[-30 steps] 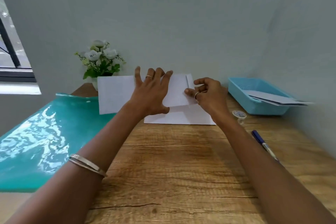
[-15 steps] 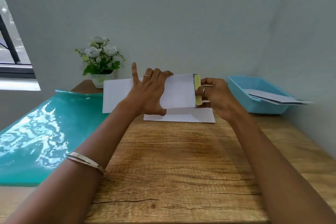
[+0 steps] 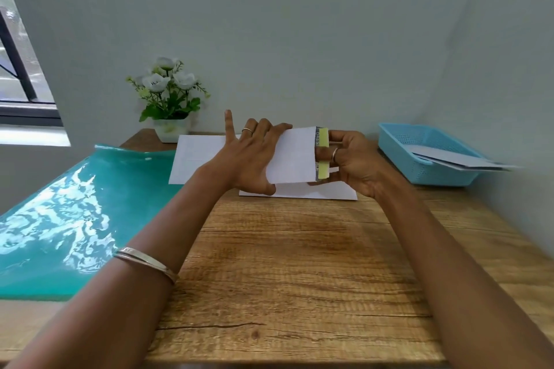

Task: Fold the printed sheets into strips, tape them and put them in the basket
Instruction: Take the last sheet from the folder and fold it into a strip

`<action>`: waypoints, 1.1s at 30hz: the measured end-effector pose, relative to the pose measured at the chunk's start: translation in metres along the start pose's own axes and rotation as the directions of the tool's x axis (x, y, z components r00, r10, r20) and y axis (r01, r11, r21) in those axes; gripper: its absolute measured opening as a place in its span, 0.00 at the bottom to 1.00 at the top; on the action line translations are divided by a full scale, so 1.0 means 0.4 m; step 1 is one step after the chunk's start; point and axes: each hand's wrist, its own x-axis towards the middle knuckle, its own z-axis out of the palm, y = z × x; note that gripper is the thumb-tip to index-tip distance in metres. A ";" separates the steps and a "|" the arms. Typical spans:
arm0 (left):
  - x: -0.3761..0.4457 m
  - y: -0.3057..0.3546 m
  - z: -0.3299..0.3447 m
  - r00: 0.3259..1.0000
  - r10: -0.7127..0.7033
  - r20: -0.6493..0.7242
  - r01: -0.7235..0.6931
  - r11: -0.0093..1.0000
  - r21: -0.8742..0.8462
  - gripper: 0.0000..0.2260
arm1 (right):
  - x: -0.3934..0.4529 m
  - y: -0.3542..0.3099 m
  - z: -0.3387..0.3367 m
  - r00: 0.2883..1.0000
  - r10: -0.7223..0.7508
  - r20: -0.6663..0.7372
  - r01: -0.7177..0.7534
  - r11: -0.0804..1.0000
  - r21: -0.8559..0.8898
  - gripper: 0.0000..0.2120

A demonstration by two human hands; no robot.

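Gripping a folded white sheet [image 3: 295, 156], yellow-edged with seemingly printed lettering, left hand [image 3: 251, 156] and right hand [image 3: 353, 159] pinch it
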 end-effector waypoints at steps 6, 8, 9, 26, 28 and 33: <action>0.006 0.014 -0.003 0.997 0.057 -0.043 -0.054 0.996 0.075 0.49 | 0.007 0.022 0.030 0.995 -0.012 -0.095 0.002 0.994 -0.106 0.12; 0.007 0.011 -0.006 0.997 0.053 -0.056 -0.047 0.995 0.093 0.47 | 0.004 0.018 0.029 0.991 -0.074 -0.109 0.061 0.991 -0.118 0.13; 0.008 0.007 -0.010 0.997 0.044 -0.057 -0.039 0.995 0.096 0.46 | 0.000 0.014 0.027 0.989 -0.099 -0.107 0.087 0.990 -0.112 0.13; -0.033 -0.137 -0.043 0.985 -0.164 -0.045 0.166 0.985 0.044 0.37 | 0.025 0.041 -0.086 0.999 -0.036 0.008 0.029 0.640 -0.768 0.38; -0.039 -0.150 -0.040 0.981 -0.194 -0.020 0.194 0.981 0.026 0.37 | 0.030 0.057 -0.071 0.986 0.094 0.134 0.082 0.423 -0.902 0.47; -0.042 -0.148 -0.029 0.976 -0.216 0.027 0.217 0.976 -0.023 0.39 | 0.047 0.059 -0.048 0.962 0.176 0.211 0.139 0.354 -0.925 0.43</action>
